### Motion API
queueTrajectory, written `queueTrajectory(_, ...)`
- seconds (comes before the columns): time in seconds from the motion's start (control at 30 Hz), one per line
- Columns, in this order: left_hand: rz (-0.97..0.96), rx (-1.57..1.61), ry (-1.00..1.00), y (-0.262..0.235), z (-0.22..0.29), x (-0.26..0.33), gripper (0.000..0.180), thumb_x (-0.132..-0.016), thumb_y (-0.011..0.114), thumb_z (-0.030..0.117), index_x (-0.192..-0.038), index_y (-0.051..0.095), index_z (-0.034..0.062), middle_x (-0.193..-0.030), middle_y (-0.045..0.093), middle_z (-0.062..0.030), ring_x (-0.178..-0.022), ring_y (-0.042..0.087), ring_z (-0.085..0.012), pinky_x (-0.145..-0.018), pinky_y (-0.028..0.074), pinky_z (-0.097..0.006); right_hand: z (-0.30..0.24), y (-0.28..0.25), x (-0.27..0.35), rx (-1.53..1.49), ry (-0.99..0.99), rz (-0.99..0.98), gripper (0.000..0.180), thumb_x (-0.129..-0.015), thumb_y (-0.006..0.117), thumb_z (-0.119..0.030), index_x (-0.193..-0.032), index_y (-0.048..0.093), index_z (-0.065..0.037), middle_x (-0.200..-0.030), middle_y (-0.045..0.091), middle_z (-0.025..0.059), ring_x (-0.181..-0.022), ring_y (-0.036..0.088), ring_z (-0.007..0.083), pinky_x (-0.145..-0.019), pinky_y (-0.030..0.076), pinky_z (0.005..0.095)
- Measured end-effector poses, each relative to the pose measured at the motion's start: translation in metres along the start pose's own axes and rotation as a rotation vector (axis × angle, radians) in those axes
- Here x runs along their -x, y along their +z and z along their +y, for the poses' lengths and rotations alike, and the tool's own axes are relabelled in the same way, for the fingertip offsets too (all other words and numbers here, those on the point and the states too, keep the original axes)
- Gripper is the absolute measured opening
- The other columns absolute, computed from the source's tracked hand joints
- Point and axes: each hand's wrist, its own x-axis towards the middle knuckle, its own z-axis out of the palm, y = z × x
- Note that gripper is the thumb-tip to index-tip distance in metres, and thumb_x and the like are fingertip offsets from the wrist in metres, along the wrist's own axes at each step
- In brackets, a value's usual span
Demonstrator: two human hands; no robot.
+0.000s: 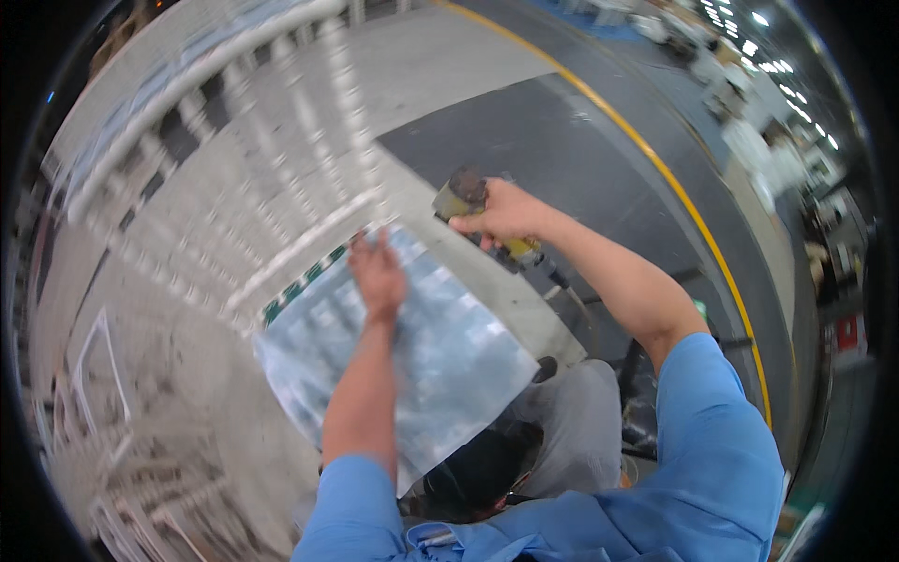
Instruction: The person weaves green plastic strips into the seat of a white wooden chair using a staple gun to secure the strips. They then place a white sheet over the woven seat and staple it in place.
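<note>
A white chair (304,238) with turned spindles has a pale blue, shiny sheet (449,347) over its seat. A green-and-white patterned strip (302,284) shows along the seat's back edge. Flat on the sheet near that edge lies my left hand (379,273), fingers apart and pointing toward the spindles. My right hand (510,214) grips a yellow-and-dark pneumatic staple gun (459,197) by its handle, raised to the right of the seat. A hose (565,281) hangs from the tool's lower end. Motion blurs the scene, and the tool's tip is hard to make out.
White chair frames (159,506) are stacked at the lower left. A yellow line (655,164) curves across the grey floor on the right. Dark, shiny plastic (640,403) lies beside my leg. Blurred white goods (749,150) stand along the far right.
</note>
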Motion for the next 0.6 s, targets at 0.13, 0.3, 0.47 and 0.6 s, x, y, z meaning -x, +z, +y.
queueTrajectory(0.13, 0.129, 0.256, 0.039, -0.055, -0.003, 0.052, 0.047, -0.103, 0.059, 0.015, -0.148, 0.053, 0.0025, -0.156, 0.047, -0.0229, -0.149, 0.037, -0.0381, -0.124, 0.028, -0.049, 0.004, -0.039, 0.147, -0.048, 0.057, 0.047, 0.040, -0.093, 0.078, -0.024, -0.123, 0.063, -0.002, -0.092, 0.070, 0.0042, -0.065, 0.067, 0.0117, -0.056, 0.054, 0.0276)
queueTrajectory(0.3, 0.316, 0.152, -0.633, -0.187, -0.012, 0.201, 0.058, -0.100, 0.064, 0.018, -0.148, 0.044, -0.0097, -0.142, 0.056, -0.0262, -0.129, 0.055, -0.0380, -0.111, 0.045, -0.049, 0.035, -0.026, 0.321, -0.231, 0.093, 0.189, 0.040, -0.094, 0.079, -0.029, -0.119, 0.064, -0.003, -0.091, 0.069, 0.0039, -0.063, 0.066, 0.0119, -0.054, 0.052, 0.0281)
queueTrajectory(0.47, 0.157, 0.839, -1.024, -0.236, -0.023, 0.290, 0.061, -0.097, 0.069, 0.019, -0.143, 0.046, -0.0130, -0.135, 0.060, -0.0243, -0.118, 0.061, -0.0351, -0.104, 0.050, -0.049, 0.053, 0.030, 0.396, -0.416, -0.008, 0.237, 0.038, -0.093, 0.080, -0.027, -0.119, 0.065, -0.003, -0.090, 0.068, 0.0023, -0.063, 0.066, 0.0107, -0.056, 0.052, 0.0272)
queueTrajectory(0.6, -0.075, 1.107, -1.255, -0.230, -0.009, 0.301, 0.047, -0.096, 0.071, 0.021, -0.125, 0.058, -0.0150, -0.124, 0.065, -0.0207, -0.108, 0.065, -0.0297, -0.090, 0.054, -0.044, 0.060, 0.057, 0.455, -0.399, 0.048, 0.318, 0.036, -0.091, 0.081, -0.023, -0.116, 0.067, -0.001, -0.091, 0.070, 0.0018, -0.064, 0.063, 0.0083, -0.058, 0.052, 0.0261)
